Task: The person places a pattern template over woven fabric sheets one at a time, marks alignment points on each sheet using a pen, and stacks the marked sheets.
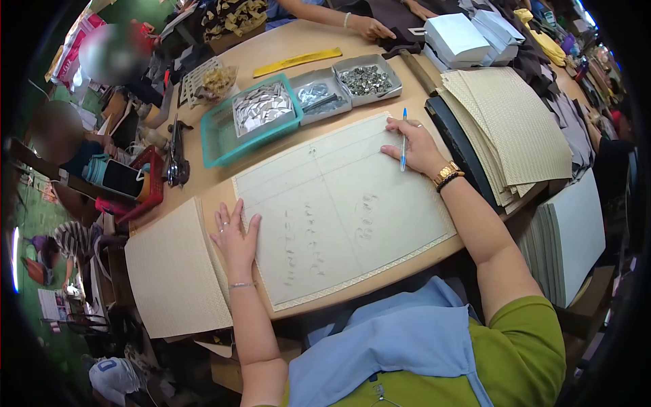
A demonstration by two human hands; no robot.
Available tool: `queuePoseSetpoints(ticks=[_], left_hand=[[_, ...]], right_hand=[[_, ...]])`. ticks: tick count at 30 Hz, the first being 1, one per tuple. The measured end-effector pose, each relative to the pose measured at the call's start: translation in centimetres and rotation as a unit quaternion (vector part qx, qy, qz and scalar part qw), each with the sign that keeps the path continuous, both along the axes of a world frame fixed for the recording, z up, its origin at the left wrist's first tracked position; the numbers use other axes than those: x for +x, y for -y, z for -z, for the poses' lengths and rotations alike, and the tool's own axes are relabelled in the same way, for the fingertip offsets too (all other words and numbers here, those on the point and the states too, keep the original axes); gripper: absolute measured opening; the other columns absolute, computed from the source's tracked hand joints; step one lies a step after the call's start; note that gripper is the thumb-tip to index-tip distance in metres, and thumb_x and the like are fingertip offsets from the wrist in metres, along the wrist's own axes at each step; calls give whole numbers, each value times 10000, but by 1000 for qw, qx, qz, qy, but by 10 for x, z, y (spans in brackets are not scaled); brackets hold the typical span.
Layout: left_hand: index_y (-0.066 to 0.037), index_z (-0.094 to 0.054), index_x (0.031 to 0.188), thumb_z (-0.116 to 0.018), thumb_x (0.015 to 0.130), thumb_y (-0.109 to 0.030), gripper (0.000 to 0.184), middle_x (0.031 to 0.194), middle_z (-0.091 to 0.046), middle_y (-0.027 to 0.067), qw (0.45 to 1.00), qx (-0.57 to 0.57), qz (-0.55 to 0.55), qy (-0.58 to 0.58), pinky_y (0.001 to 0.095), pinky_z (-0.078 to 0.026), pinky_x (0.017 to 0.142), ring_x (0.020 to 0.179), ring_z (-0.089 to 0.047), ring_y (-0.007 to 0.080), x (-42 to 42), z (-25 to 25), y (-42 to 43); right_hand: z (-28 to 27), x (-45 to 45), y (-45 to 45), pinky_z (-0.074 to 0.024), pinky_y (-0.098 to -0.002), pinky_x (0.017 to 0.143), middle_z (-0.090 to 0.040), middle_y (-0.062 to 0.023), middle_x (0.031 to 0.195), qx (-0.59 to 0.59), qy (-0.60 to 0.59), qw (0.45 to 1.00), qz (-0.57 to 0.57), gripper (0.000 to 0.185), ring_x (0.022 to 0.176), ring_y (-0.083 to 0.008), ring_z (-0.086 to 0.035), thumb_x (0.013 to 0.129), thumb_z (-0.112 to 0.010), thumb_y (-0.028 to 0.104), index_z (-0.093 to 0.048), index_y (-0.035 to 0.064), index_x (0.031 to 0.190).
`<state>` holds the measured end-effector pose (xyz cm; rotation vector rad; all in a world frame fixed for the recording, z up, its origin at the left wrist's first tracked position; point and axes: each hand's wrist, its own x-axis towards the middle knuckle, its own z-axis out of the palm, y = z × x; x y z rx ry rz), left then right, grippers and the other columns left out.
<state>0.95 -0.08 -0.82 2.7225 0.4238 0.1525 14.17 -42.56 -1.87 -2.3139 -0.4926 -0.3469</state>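
A pale template sheet (298,197) with ruled lines and pencil handwriting lies on a slightly larger cream textured sheet (359,277), whose border shows along the near edge. My left hand (234,237) is open, its fingers spread over the template's left edge. At the upper right corner, my right hand (422,150) holds a blue-and-clear ballpoint pen (404,159) between its fingers. The pen points roughly away from me, and some fingertips rest on the sheets.
Left lies a stack of textured sheets (173,271); another stack (515,122) is at the right. Beyond the template are a teal tray (215,152), a box of metal pieces (366,80) and a yellow ruler (298,61). Another person's hand (371,28) touches dark fabric at the far side.
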Motion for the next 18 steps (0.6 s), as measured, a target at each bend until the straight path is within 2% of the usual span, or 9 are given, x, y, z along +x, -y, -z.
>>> queuePoseSetpoints(ticks=[2,5,10,18], left_hand=[[-279,-521,1402,-638,861,-530,608,1579,-273,135,1000,5,3,3,666,-44,1130,1474,-193,339,-1,1,0],[-285,-520,1402,-628,855,-557,620,1574,-280,149,1000,15,8,4,674,-55,1125,1468,-206,353,0,1,-2],[-286,-515,1406,-610,851,-588,638,1566,-290,168,1000,25,8,7,690,-83,1113,1464,-213,364,1,6,-4],[-285,-521,1399,-608,857,-579,623,1560,-294,185,1000,27,7,15,690,-83,1114,1464,-212,366,-1,5,-2]], right_hand=[[-1,0,-1,-453,-364,994,-614,-150,1294,3,-11,1000,5,454,1125,-284,-561,756,-825,242,-614,55,1111],[-1,0,-2,-466,-373,994,-628,-119,1285,-9,6,1000,16,449,1138,-299,-575,748,-826,285,-629,64,1085],[-1,1,-2,-439,-388,1021,-623,-120,1293,-14,-9,1000,18,458,1169,-307,-554,748,-822,286,-634,71,1106],[1,2,-4,-469,-375,965,-624,-123,1273,0,-13,1000,3,494,1085,-271,-576,748,-826,247,-622,13,1133]])
